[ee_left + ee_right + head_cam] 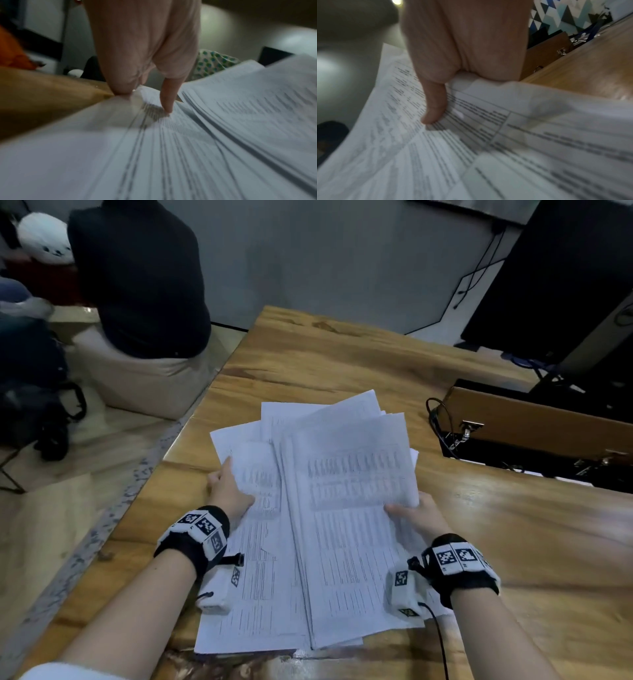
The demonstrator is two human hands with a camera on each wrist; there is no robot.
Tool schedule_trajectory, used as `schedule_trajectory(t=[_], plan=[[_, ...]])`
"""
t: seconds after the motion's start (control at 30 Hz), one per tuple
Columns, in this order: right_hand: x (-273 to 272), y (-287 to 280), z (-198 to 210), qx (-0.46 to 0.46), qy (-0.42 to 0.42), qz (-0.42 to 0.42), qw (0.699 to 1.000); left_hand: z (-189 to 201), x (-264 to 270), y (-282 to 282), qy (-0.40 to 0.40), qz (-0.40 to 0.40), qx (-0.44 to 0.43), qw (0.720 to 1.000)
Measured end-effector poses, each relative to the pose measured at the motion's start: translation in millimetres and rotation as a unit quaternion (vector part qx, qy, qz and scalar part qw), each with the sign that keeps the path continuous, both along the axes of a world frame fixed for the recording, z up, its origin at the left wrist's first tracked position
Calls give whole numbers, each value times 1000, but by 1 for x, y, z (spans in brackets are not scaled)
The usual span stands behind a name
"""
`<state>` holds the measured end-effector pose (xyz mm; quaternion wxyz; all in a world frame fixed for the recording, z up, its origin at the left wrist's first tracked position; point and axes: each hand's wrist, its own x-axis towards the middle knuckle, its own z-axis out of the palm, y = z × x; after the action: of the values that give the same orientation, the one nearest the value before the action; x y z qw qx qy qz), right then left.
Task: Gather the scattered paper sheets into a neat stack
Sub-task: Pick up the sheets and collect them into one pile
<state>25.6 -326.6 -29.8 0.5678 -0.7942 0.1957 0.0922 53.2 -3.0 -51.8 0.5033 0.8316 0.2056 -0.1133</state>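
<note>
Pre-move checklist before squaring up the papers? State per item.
1. Left hand holds the left edge of the paper sheets: ok, thumb on top in the left wrist view.
2. Right hand holds the right edge: ok, thumb on top and the edge tucked into the hand in the right wrist view.
3. Sheets aligned: not ok, far corners fan out and the near edges are staggered.
4. All sheets gathered in the pile: ok in the head view, none lie apart on the table.
5. Bottom sheets caught by both hands: cannot tell.
6. Clear of the brown case and its cables: ok, apart on the right.
</note>
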Motion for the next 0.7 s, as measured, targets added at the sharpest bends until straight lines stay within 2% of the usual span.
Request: schedule_trajectory(t=[0.07, 0.13, 0.3, 0.43, 0.5, 0.6, 0.7], plan=[[0, -13, 4, 24, 27, -49, 998, -10, 7, 4, 11, 65, -43, 997], [-1, -27, 0, 54, 67, -64, 994, -21, 13, 5, 15, 84, -27, 996], [6, -15, -5, 14, 91, -71, 993, -11, 13, -18, 15, 77, 52, 995], [9, 20, -4, 51, 99, -10, 994, -2, 14, -30, 63, 34, 71, 995], [8, 30, -3, 56, 97, 12, 994, -1, 13, -29, 72, 47, 74, 994], [7, 34, 5, 26, 77, -27, 996, -2, 10, -20, 43, 91, 83, 991], [10, 37, 2, -24, 56, -49, 997, -1, 9, -19, 33, 130, 0, 991]])
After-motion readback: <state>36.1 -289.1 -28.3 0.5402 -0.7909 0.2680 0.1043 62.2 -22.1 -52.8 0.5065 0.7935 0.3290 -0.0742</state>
